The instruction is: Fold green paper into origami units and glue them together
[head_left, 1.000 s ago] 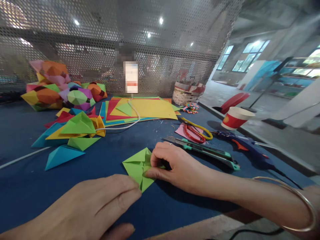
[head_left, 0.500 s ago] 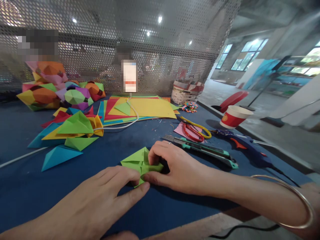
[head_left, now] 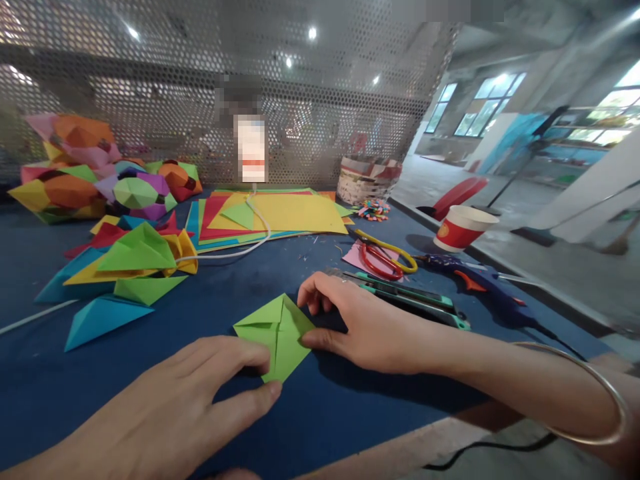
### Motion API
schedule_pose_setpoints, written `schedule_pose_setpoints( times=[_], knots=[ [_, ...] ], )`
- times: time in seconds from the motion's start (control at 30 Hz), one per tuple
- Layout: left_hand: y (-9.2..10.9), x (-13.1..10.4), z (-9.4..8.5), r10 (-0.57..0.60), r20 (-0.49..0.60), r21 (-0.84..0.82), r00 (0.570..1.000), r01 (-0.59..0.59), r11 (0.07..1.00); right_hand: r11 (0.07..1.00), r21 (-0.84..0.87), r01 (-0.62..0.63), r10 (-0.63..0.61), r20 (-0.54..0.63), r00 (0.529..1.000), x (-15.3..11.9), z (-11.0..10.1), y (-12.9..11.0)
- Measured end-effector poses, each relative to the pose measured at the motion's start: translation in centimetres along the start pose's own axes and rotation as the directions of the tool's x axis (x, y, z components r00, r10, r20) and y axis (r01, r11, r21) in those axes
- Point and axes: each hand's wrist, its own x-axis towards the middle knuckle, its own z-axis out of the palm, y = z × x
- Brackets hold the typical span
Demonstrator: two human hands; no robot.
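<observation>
One green folded paper (head_left: 291, 337)
At seven o'clock it is touched by the left hand (head_left: 200, 380), at three by the right hand (head_left: 370, 323); both are loosely open, fingers curled.

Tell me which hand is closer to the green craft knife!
Right. The right hand is just in front of the craft knife, partly hiding it; the left hand is farther away, by the green paper.

The green folded paper square (head_left: 289, 333) lay on the dark blue tabletop (head_left: 325, 413), in front of the flat stack of coloured paper sheets (head_left: 300, 213). Left lay the loose multicoloured folded-paper pieces (head_left: 137, 250); right, the green-and-black utility knife (head_left: 413, 295), with the red-and-white paper cup (head_left: 463, 231) farther behind.
</observation>
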Motion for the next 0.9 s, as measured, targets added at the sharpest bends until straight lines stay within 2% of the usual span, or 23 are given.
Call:
schedule_pose_setpoints(
  times=[0.17, 0.33, 0.4, 0.47, 0.57, 0.63, 0.67, 0.7, 0.73, 0.8, 0.9],
  knots=[
    [0.3, -1.1, 0.3, -0.103, -0.015, 0.052, 0.995, 0.104, 0.993, 1.000, -0.018, 0.003, -0.003, 0.032, 0.999, -0.1, -0.3, 0.0],
    [0.3, 1.4, -0.6, -0.026, -0.074, -0.113, 0.997, 0.017, 0.993, 0.999, -0.036, 0.019, -0.017, 0.039, 0.999, -0.1, -0.3, 0.1],
    [0.5, 2.5, -1.3, -0.065, -0.058, -0.203, 0.996, 0.052, 0.978, 0.999, -0.043, 0.022, -0.020, 0.039, 0.999, 0.0, -0.2, 0.1],
    [0.5, 3.3, -1.8, -0.158, -0.028, -0.267, 0.987, 0.146, 0.953, 0.999, -0.045, 0.028, -0.026, 0.035, 0.999, 0.0, -0.2, 0.1],
    [-0.1, 4.2, -1.9, -0.332, -0.017, -0.290, 0.943, 0.313, 0.904, 0.998, -0.051, 0.043, -0.042, 0.027, 0.999, 0.1, -0.2, 0.1],
    [-1.0, 5.0, -1.8, -0.474, 0.010, -0.331, 0.881, 0.450, 0.829, 0.996, -0.068, 0.064, -0.062, 0.025, 0.998, 0.2, -0.3, 0.1],
    [-1.5, 5.6, -1.7, -0.553, 0.084, -0.358, 0.829, 0.543, 0.759, 0.994, -0.075, 0.077, -0.076, 0.025, 0.997, 0.2, -0.3, 0.1],
    [-2.0, 6.2, -1.7, -0.598, 0.206, -0.365, 0.775, 0.627, 0.688, 0.993, -0.079, 0.090, -0.088, 0.026, 0.996, 0.3, -0.3, 0.0],
    [-2.4, 6.9, -1.7, -0.605, 0.245, -0.363, 0.758, 0.650, 0.667, 0.992, -0.079, 0.098, -0.096, 0.028, 0.995, 0.4, -0.3, 0.0],
    [-2.9, 8.1, -1.9, -0.584, 0.307, -0.370, 0.751, 0.660, 0.654, 0.992, -0.079, 0.096, -0.093, 0.034, 0.995, 0.5, -0.3, -0.4],
    [-3.3, 9.6, -2.1, -0.540, 0.355, -0.374, 0.763, 0.645, 0.666, 0.987, -0.152, 0.047, -0.045, 0.016, 0.999, 0.6, -0.3, -1.3]
  ],
)
